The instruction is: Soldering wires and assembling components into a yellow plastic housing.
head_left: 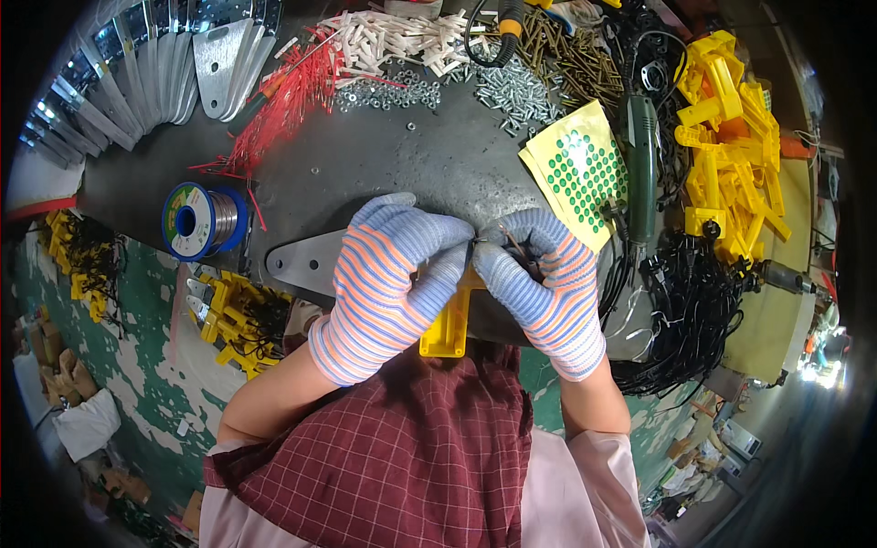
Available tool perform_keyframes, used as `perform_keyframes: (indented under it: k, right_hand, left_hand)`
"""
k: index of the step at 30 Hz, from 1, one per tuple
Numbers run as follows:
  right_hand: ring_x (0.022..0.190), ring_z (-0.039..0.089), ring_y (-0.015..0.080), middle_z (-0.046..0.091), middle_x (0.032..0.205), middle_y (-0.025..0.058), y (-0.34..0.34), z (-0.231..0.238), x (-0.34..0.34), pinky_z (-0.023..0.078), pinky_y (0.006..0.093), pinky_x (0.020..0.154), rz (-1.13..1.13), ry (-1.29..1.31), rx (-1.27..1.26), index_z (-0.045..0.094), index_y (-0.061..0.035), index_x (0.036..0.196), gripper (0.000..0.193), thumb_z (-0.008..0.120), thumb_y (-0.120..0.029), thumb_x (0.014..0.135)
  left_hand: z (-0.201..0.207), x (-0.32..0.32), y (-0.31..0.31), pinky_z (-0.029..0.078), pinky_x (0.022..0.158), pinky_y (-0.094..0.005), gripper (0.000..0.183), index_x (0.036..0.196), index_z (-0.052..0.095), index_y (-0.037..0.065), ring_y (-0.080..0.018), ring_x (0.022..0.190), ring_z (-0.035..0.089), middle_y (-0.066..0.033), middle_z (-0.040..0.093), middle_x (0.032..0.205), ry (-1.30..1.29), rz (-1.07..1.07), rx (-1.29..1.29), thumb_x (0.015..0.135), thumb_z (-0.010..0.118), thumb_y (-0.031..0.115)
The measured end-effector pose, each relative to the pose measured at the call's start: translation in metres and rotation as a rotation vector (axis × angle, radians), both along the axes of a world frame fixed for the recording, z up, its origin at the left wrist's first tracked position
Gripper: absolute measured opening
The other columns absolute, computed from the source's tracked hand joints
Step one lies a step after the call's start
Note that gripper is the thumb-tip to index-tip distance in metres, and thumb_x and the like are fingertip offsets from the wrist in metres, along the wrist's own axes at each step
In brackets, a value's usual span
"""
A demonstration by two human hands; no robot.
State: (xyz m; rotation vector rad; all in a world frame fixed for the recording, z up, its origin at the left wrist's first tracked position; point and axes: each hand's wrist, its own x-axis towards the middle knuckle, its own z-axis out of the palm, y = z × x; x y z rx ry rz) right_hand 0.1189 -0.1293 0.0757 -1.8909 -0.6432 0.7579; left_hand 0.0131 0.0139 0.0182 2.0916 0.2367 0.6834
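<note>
Both my hands wear knitted gloves with blue and orange stripes, and their fingertips meet over the front of the dark table. My left hand (388, 288) is closed in a pinch at a small dark thing, too small to name. From the other side my right hand (546, 283) pinches at the same spot; a thin brownish piece shows between its fingers. Under the hands is a yellow plastic housing (445, 331), its upper part hidden by them. A flat metal plate with holes (306, 263) lies beside my left hand, partly covered by it.
A solder wire spool (194, 222) stands left, near red wires (283, 119) and stacked metal plates (219, 68). Behind lie white sleeves (393, 41), nuts (388, 91) and screws (516, 91). On the right are a green-dotted sticker sheet (580, 169), a green electric screwdriver (639, 164), yellow housings (731, 155) and black cables (685, 320).
</note>
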Motion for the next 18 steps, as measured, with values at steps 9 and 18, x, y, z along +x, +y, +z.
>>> perform_keyframes:
  k: [9,18]
  right_hand:
    - [0.075,0.066,0.0155,0.068,0.082,0.0099,-0.004,0.004,0.002,0.052,0.0293,0.069,0.080,-0.120,-0.019,0.067,-0.0011,0.097,0.015,0.069,-0.011,0.085]
    - [0.072,0.066,0.0260,0.067,0.085,0.0121,-0.006,-0.004,0.002,0.052,0.0344,0.064,0.150,-0.448,-0.019,0.067,-0.0039,0.102,0.022,0.071,-0.012,0.082]
  left_hand:
    - [0.009,-0.001,0.001,0.047,0.092,-0.0457,0.021,0.095,0.068,0.011,-0.0287,0.081,0.065,-0.0062,0.069,0.084,0.032,-0.010,0.041,0.075,0.074,0.011]
    - [0.018,0.005,0.016,0.050,0.079,-0.0413,0.013,0.084,0.066,0.005,-0.0332,0.079,0.066,-0.0130,0.068,0.080,0.112,-0.191,-0.123,0.079,0.070,0.016]
